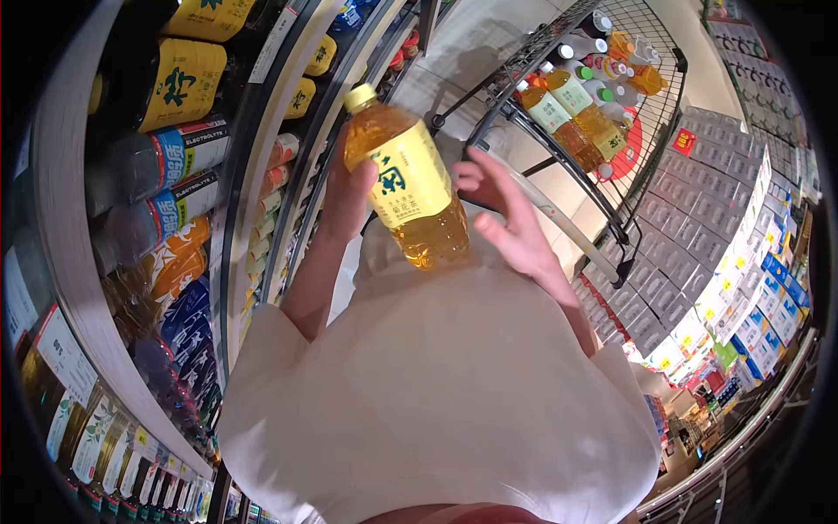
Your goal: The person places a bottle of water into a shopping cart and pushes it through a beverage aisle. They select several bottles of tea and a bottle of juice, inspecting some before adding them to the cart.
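While the bottle [406, 175] is held up in front of the chest, between the shelf [78, 288] and the cart [611, 210], it's gripped round the label by the left hand [347, 199], with the thumb laid across the front. The right hand [506, 218] is spread open just beside the bottle's lower end; actual contact can't be made out tbh. The bottle is tilted, cap [360, 96] pointed up and away, and it's filled with amber tea, so it's probably pretty heavy for a one-hand hold. The plastic looks smooth and a bit squishy, so a slip could be expected if it's pinched only at the label. It's best taken round the middle, with the base supported underneath. More bottles are seen lying in the cart.
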The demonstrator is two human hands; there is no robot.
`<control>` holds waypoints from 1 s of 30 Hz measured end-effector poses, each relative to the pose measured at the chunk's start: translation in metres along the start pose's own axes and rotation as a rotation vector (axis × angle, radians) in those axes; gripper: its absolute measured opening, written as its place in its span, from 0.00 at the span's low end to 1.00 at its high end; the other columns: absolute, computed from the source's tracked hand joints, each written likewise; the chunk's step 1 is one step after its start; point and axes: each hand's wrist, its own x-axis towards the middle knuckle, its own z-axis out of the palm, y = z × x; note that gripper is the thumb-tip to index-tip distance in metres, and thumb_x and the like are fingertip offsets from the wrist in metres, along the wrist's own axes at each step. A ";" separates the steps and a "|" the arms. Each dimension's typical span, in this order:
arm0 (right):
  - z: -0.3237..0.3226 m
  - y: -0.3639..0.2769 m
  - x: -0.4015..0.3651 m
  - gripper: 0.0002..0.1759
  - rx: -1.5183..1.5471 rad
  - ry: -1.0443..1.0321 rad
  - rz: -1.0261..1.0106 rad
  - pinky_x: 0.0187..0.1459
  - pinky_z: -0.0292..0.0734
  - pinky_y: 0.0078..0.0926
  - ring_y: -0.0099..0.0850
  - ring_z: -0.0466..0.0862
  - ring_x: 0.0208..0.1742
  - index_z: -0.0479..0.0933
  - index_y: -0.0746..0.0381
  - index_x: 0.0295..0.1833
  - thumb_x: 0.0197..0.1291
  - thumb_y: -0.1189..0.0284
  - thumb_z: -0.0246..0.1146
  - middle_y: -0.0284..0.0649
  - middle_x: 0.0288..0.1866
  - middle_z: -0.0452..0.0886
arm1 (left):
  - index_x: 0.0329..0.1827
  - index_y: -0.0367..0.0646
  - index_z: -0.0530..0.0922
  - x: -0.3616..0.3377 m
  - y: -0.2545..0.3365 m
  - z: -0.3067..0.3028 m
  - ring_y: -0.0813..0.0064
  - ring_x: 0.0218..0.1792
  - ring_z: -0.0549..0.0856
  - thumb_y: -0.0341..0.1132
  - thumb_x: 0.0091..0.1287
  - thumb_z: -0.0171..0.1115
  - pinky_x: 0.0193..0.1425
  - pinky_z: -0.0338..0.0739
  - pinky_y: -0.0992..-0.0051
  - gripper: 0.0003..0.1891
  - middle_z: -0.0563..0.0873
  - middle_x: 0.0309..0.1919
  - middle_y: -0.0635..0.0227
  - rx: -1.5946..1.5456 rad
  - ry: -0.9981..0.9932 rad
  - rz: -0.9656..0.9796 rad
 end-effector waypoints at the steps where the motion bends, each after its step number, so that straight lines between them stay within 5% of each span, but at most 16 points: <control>1: 0.005 -0.010 0.003 0.56 0.149 -0.130 0.054 0.80 0.77 0.48 0.43 0.83 0.79 0.54 0.63 0.95 0.75 0.54 0.77 0.52 0.81 0.80 | 0.87 0.37 0.66 0.004 0.011 0.014 0.67 0.74 0.81 0.57 0.85 0.60 0.80 0.74 0.63 0.39 0.81 0.74 0.58 0.068 0.013 0.007; 6: 0.026 -0.021 0.011 0.61 -0.021 -0.035 0.108 0.81 0.77 0.46 0.45 0.83 0.80 0.50 0.66 0.95 0.68 0.65 0.82 0.57 0.82 0.79 | 0.87 0.36 0.66 0.013 0.033 0.045 0.65 0.71 0.82 0.54 0.94 0.46 0.80 0.72 0.62 0.33 0.84 0.72 0.55 0.265 -0.059 0.156; 17: 0.006 -0.037 -0.010 0.54 0.129 -0.012 0.158 0.85 0.70 0.47 0.42 0.78 0.83 0.55 0.67 0.93 0.71 0.65 0.78 0.52 0.83 0.76 | 0.92 0.38 0.62 0.015 0.032 0.067 0.65 0.82 0.76 0.66 0.92 0.38 0.89 0.64 0.61 0.42 0.79 0.80 0.57 0.047 -0.065 -0.026; 21: -0.006 -0.050 -0.019 0.55 0.245 0.046 0.129 0.88 0.63 0.46 0.41 0.70 0.88 0.51 0.69 0.94 0.73 0.63 0.75 0.51 0.87 0.70 | 0.89 0.40 0.65 0.043 -0.006 0.073 0.68 0.76 0.81 0.55 0.93 0.50 0.81 0.75 0.63 0.33 0.82 0.76 0.61 -0.099 -0.048 -0.085; 22: -0.009 -0.052 -0.021 0.55 0.253 0.074 0.113 0.88 0.62 0.46 0.41 0.70 0.88 0.51 0.69 0.94 0.73 0.63 0.74 0.52 0.87 0.70 | 0.86 0.38 0.69 0.052 -0.006 0.082 0.64 0.71 0.86 0.42 0.88 0.61 0.74 0.79 0.65 0.29 0.86 0.68 0.60 0.071 -0.052 0.093; 24: -0.018 -0.053 -0.025 0.58 0.238 0.110 0.098 0.88 0.62 0.46 0.42 0.68 0.89 0.47 0.69 0.95 0.73 0.60 0.73 0.53 0.88 0.67 | 0.82 0.36 0.73 0.062 0.006 0.095 0.57 0.68 0.86 0.38 0.82 0.64 0.73 0.80 0.62 0.29 0.87 0.66 0.55 0.422 -0.194 -0.003; 28: -0.043 -0.056 -0.029 0.60 0.184 0.188 0.064 0.88 0.61 0.48 0.45 0.67 0.90 0.41 0.69 0.96 0.73 0.62 0.72 0.55 0.91 0.62 | 0.73 0.34 0.81 0.067 -0.029 0.110 0.41 0.66 0.82 0.35 0.66 0.72 0.73 0.78 0.48 0.31 0.80 0.72 0.46 0.846 -0.278 0.365; 30: -0.058 -0.052 -0.029 0.62 0.117 0.222 0.005 0.89 0.62 0.50 0.46 0.65 0.92 0.38 0.68 0.96 0.73 0.65 0.72 0.56 0.92 0.60 | 0.74 0.35 0.80 0.073 -0.035 0.121 0.41 0.68 0.82 0.36 0.68 0.72 0.74 0.78 0.48 0.31 0.79 0.73 0.47 0.840 -0.305 0.253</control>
